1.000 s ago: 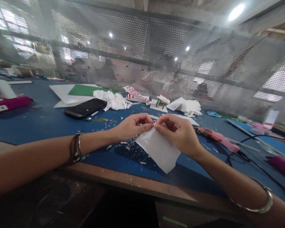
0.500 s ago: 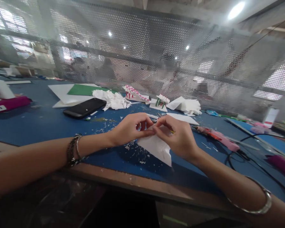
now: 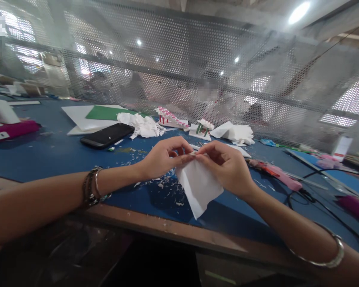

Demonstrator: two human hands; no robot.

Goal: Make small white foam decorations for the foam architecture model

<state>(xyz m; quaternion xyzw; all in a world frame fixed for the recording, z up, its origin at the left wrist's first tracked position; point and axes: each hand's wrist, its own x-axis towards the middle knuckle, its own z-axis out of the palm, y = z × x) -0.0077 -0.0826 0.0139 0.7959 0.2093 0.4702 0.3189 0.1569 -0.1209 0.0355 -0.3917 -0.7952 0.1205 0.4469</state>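
Fingers [image 3: 182, 160] of the left hand [image 3: 161, 157] and the right hand [image 3: 230, 167] pinched the top edge of a thin white sheet [image 3: 202, 185] at the centre of the frame, thumb against forefinger on each side. The sheet hung below the grip, slanting down to a pointed lower corner. White scraps [image 3: 179, 204] lay scattered to its left on the blue tabletop [image 3: 60, 159].

Just beyond the hands stood a small model with green posts [image 3: 204, 126], and left of it a longer pink-and-white model [image 3: 170, 117] on red posts. Crumpled white paper [image 3: 142, 124] lay left of centre, near a black phone [image 3: 107, 135] and a green sheet [image 3: 103, 113]. More white paper [image 3: 236, 133] rested right of the models.

Toward the right of the frame lay a pink-handled tool [image 3: 283, 179] near a black cable [image 3: 330, 209]; at the left edge sat a magenta power strip [image 3: 20, 128]. A perforated screen [image 3: 167, 48] crossed the upper half of the frame.
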